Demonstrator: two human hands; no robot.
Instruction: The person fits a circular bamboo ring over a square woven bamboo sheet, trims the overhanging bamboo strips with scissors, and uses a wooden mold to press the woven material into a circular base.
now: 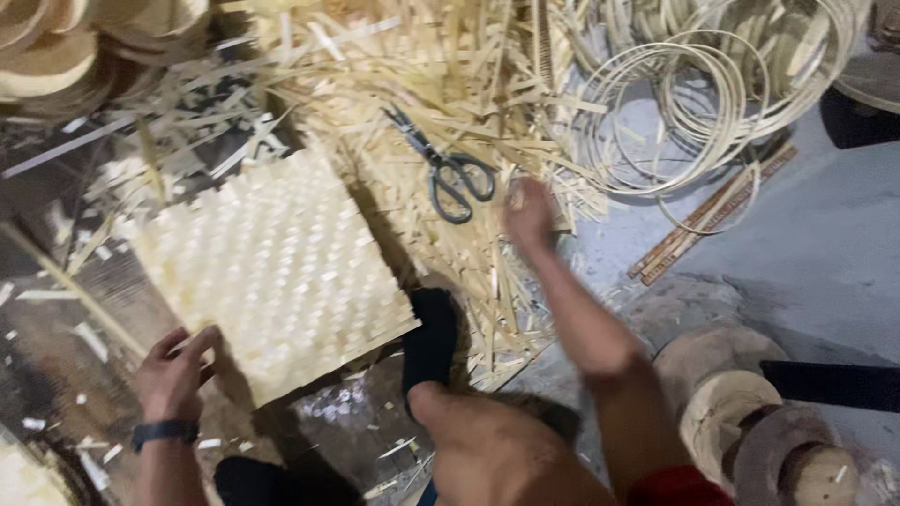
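Head view, looking down on a cluttered workshop floor. Left hand [173,375] at lower left of frame, dark band on the wrist, fingers spread and resting at the lower-left corner of a pale square mat of woven bamboo strips [272,267]; thumb and fingers seemingly pinching the mat's edge, though the grip itself partly hidden. Mat lying tilted like a diamond across centre left, flat on the ground, its lower right corner touching a black-socked foot [431,342] at bottom centre. Right hand [530,217] stretched out to centre frame, blurred, fingers curled narrow; impossible to tell whether anything held. Just to its left, nearly touching, dark metal scissors with grey loop handles [448,173], blades pointing to upper left, handles toward the hand, lying on a heap of loose pale bamboo slivers [441,75] filling upper centre. Coils of thin bamboo hoops [712,103] at upper right, near the heap. Brown wooden ruler sticks [712,217] below the coils, laid diagonally on the grey concrete floor [825,253]. Round wooden stump blocks [741,412] at lower right. Stacked woven hats [56,47] at upper left corner.
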